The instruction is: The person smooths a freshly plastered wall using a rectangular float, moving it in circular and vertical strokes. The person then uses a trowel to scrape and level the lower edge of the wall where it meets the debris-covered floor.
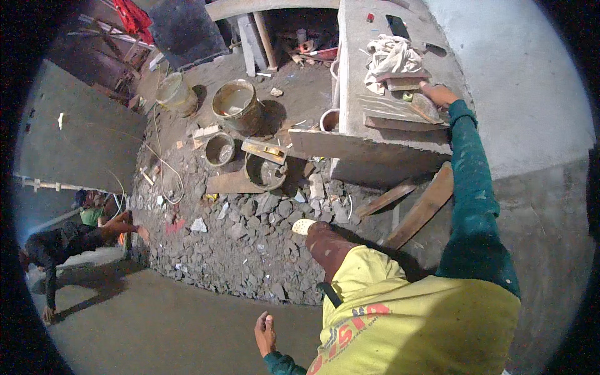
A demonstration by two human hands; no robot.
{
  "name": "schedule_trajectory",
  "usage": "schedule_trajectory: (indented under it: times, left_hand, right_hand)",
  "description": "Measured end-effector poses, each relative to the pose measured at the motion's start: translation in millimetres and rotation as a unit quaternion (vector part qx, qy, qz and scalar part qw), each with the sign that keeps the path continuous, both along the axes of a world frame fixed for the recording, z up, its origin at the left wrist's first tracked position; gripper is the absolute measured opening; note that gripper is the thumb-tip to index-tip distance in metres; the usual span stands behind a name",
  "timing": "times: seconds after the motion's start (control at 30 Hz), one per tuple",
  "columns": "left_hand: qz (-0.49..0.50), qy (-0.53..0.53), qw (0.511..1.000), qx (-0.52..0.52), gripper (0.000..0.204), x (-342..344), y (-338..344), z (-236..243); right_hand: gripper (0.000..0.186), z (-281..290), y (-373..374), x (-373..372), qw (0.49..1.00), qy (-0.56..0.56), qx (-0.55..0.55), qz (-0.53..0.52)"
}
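Note:
My right arm stretches to the grey concrete ledge (356, 56), where my right hand (437, 94) has curled fingers at small flat boards (405, 82) beside a crumpled white cloth (394, 59); what it grips is unclear. A trowel-like tool (425, 109) and a small green item (407, 97) lie just below on a thin board (384, 115). My left hand (265, 331) is low over the smooth grey floor (206, 325), fingers apart and holding nothing. A phone (397, 25) and a small red item (370, 17) are farther along the ledge.
Rubble (244, 225), leaning planks (415, 209), buckets (234, 103) and a yellow level (272, 152) on a board surround my leg. A cable (172, 200) crosses the ground. At far left, a co-worker (59, 247) bends to the floor, another person (90, 212) behind.

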State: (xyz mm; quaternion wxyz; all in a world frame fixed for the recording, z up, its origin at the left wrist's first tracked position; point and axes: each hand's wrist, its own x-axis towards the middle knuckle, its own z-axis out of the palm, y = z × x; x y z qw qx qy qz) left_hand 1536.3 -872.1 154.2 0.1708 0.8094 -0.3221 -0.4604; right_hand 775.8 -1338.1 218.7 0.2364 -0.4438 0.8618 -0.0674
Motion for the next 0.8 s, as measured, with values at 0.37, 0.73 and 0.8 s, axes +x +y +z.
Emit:
schedule_trajectory:
  times: [0.37, 0.73, 0.8]
  left_hand:
    - [-0.005, -0.073, 0.996, 0.059, 0.054, -12, 51, 15]
    - [0.035, -0.046, 0.996, 0.064, 0.056, -46, 79, -17]
    - [0.047, -0.038, 0.996, 0.073, 0.055, -57, 93, -22]
  right_hand:
    - [0.050, -92, -65, -108, 0.990, 0.034, -0.035, 0.135]
    - [0.043, -95, -112, -132, 0.999, -0.029, -0.020, 0.040]
    - [0.042, -84, -110, -137, 0.999, -0.036, -0.026, 0.012]
